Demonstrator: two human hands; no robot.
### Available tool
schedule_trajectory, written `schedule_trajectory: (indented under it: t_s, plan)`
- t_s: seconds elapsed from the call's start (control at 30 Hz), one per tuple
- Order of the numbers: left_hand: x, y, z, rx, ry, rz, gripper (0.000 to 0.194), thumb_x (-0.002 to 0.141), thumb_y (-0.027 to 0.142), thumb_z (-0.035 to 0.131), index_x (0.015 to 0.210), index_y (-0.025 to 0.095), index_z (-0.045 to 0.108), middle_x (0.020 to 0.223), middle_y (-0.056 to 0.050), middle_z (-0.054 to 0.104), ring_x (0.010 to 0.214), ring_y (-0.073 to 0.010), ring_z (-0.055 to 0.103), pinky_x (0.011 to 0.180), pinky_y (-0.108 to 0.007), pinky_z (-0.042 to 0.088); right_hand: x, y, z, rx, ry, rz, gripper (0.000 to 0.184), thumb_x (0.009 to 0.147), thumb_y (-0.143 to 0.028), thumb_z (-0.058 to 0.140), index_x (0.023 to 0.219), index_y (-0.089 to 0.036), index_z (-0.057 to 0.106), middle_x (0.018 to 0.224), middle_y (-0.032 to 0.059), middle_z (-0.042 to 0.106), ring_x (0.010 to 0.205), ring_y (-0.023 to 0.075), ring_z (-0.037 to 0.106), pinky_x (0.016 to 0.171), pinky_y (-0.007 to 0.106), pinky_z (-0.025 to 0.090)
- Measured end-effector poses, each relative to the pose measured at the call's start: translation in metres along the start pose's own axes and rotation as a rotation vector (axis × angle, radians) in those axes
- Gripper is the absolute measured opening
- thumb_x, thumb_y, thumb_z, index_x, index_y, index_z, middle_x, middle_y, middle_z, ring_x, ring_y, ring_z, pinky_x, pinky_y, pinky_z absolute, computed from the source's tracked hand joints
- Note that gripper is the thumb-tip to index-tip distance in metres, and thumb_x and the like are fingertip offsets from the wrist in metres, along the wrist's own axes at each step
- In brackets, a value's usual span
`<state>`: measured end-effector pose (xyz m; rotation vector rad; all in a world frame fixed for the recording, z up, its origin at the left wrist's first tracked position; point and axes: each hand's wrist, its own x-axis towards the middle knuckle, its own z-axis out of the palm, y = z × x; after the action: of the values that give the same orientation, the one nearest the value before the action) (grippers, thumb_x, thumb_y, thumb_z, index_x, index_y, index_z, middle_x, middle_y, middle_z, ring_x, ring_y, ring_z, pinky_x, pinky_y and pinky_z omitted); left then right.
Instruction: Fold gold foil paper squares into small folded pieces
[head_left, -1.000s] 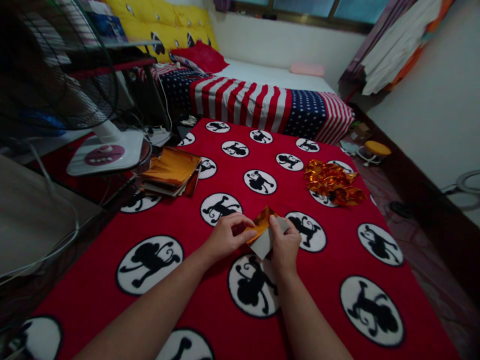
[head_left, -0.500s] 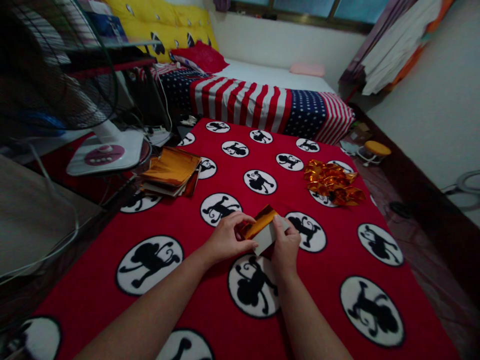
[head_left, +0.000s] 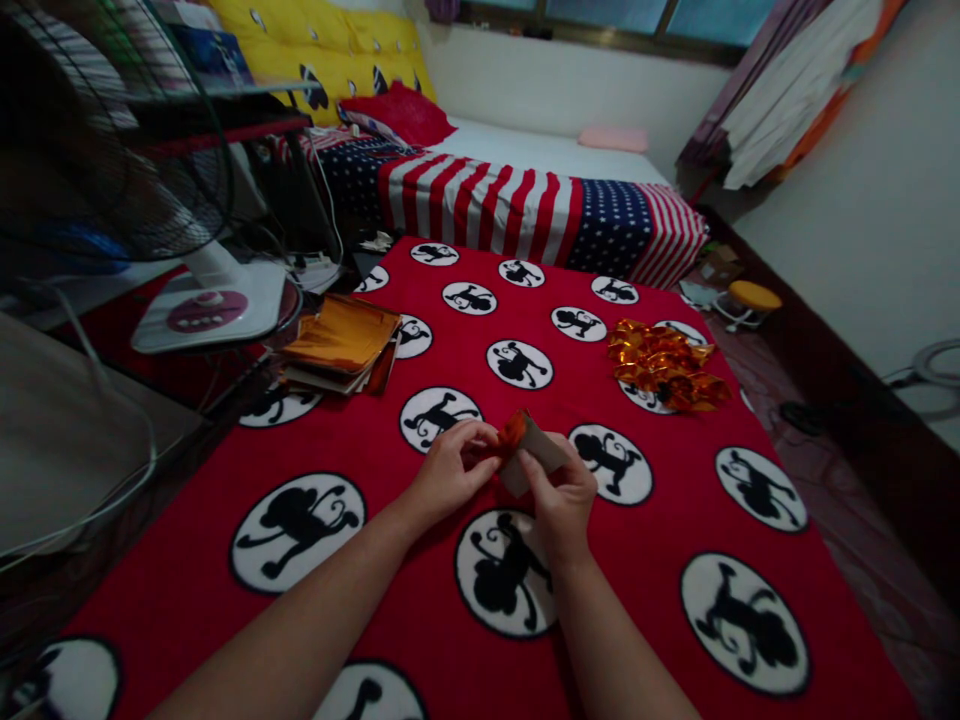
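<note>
Over the red blanket, both hands work on one small sheet of gold-foil paper [head_left: 546, 450]. Its pale grey back faces me, bent over in a fold, and shiny orange foil shows at its left end. My right hand [head_left: 564, 498] grips the sheet, thumb across the pale side. My left hand [head_left: 452, 470] pinches the foil end between thumb and fingertips. Further left lies a stack of flat gold-foil sheets [head_left: 341, 335]. Toward the right edge of the blanket sits a pile of folded shiny foil pieces [head_left: 664, 365].
The red blanket [head_left: 450, 350] with monkey prints covers the surface before me. At left, a fan [head_left: 214, 300] stands close to the stack. Beyond is a bed with a flag-patterned cover [head_left: 487, 205]; a yellow-topped stool [head_left: 754, 296] stands on the floor at right.
The sheet has gone from lying flatter, gold face up, to bent over with its pale back showing. Both hands have turned a little with it; stack and pile stay put.
</note>
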<state>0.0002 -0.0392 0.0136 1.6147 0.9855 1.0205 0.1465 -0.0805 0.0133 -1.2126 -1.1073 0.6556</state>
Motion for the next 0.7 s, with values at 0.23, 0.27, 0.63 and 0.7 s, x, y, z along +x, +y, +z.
schedule_trajectory:
  t_s: [0.23, 0.27, 0.63, 0.7]
  plan:
    - [0.0002, 0.0057, -0.0024, 0.041, -0.024, 0.063, 0.014, 0.075, 0.013, 0.06, 0.089, 0.015, 0.061, 0.097, -0.006, 0.063, 0.087, -0.0159, 0.061, 0.077, -0.026, 0.05, -0.0014, -0.0057, 0.0003, -0.081, -0.159, -0.283, 0.027, 0.08, -0.012, 0.063, 0.098, -0.03, 0.071, 0.093, 0.0039, 0.064, 0.084, 0.0189, 0.062, 0.076, 0.034, 0.05]
    - [0.0002, 0.0065, -0.003, 0.061, -0.023, 0.077, 0.016, 0.074, 0.014, 0.061, 0.09, 0.015, 0.061, 0.097, -0.007, 0.063, 0.088, -0.0169, 0.061, 0.079, -0.027, 0.05, -0.0022, -0.0052, 0.0003, -0.091, -0.17, -0.308, 0.03, 0.08, -0.011, 0.063, 0.101, -0.031, 0.071, 0.094, 0.0041, 0.063, 0.085, 0.019, 0.062, 0.075, 0.034, 0.051]
    - [-0.0007, 0.0015, -0.003, 0.075, -0.057, 0.077, 0.022, 0.074, 0.024, 0.067, 0.093, 0.017, 0.06, 0.094, -0.005, 0.064, 0.086, -0.0184, 0.062, 0.078, -0.027, 0.049, -0.0018, -0.0092, -0.0022, -0.276, -0.184, -0.571, 0.036, 0.077, -0.008, 0.067, 0.104, -0.031, 0.072, 0.094, 0.0054, 0.062, 0.085, 0.0192, 0.058, 0.07, 0.035, 0.049]
    - [-0.0012, 0.0028, -0.003, 0.08, -0.061, 0.08, 0.022, 0.073, 0.023, 0.067, 0.093, 0.017, 0.06, 0.092, -0.004, 0.063, 0.083, -0.0174, 0.061, 0.076, -0.026, 0.049, -0.0024, -0.007, -0.0023, -0.251, -0.177, -0.547, 0.037, 0.077, -0.007, 0.066, 0.104, -0.031, 0.071, 0.096, 0.0053, 0.061, 0.087, 0.0192, 0.058, 0.072, 0.036, 0.049]
